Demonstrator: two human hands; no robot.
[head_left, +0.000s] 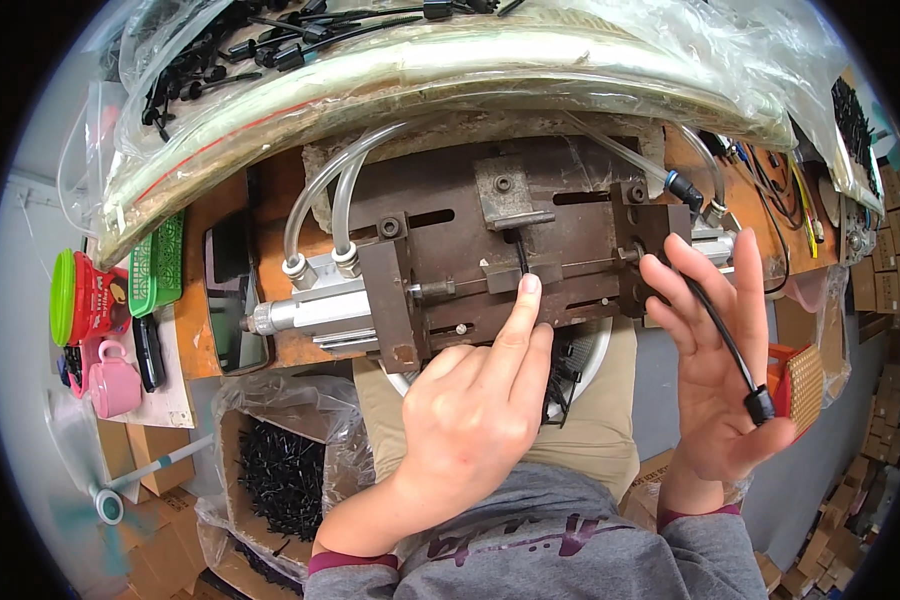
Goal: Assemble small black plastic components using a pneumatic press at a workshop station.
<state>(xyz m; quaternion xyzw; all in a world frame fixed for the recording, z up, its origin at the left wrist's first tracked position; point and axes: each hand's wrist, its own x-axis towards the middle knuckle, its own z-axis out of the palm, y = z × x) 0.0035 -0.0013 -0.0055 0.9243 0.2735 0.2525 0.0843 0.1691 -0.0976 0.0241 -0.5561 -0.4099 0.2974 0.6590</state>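
The outstretched index finger of my left hand (475,410) presses the near end of a thin black rod (522,256). That rod sits in the middle of a dark brown metal fixture (475,290), its far end under a small steel block (503,190). My left middle finger lies beside the index; the others are partly bent. Off to the right, my right hand (710,385) is raised palm up, fingers spread. A slim black stem with a knob (759,403) lies across it, the knob held at the thumb and the thin end among the fingers.
Pneumatic cylinders (320,318) with clear hoses (305,195) flank the fixture. Plastic-wrapped black parts (290,50) lie beyond it. A box of black pieces (280,480) stands lower left. A phone (235,290), green basket (158,262) and pink mug (116,385) are at left.
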